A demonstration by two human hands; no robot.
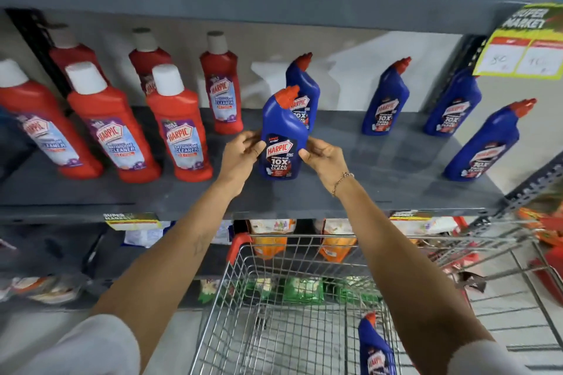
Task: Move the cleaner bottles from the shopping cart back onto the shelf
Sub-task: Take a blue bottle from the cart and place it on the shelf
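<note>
Both hands hold one blue cleaner bottle (pixel 281 137) upright on the grey shelf (pixel 380 179), near its front edge. The left hand (pixel 242 151) presses its fingers and thumb against the bottle's left side at label height; the right hand (pixel 320 155) pinches the right side at the same height, a thin bracelet (pixel 342 181) on its wrist. The base appears to rest on the shelf board, though the contact line is hard to make out.

Taking this held bottle as the landmark: a second blue bottle (pixel 303 91) stands just behind it, three more blue ones stand well off to its right, and red bathroom-cleaner bottles (pixel 179 122) with white caps fill the shelf to its left. Below and in front of it sits the wire shopping cart (pixel 289 298), where one more blue bottle (pixel 376 347) leans near the right side, partly hidden by the right forearm.

The bottle looks like stiff moulded plastic, probably full and so fairly weighty for its size, with a glossy skin and label that could slide under a loose grip. The angled neck and red cap make it top-heavy toward one side, so the broad waist at the label seems the safest hold. The bottle left in the cart would likely lift best by its body just below the neck.
</note>
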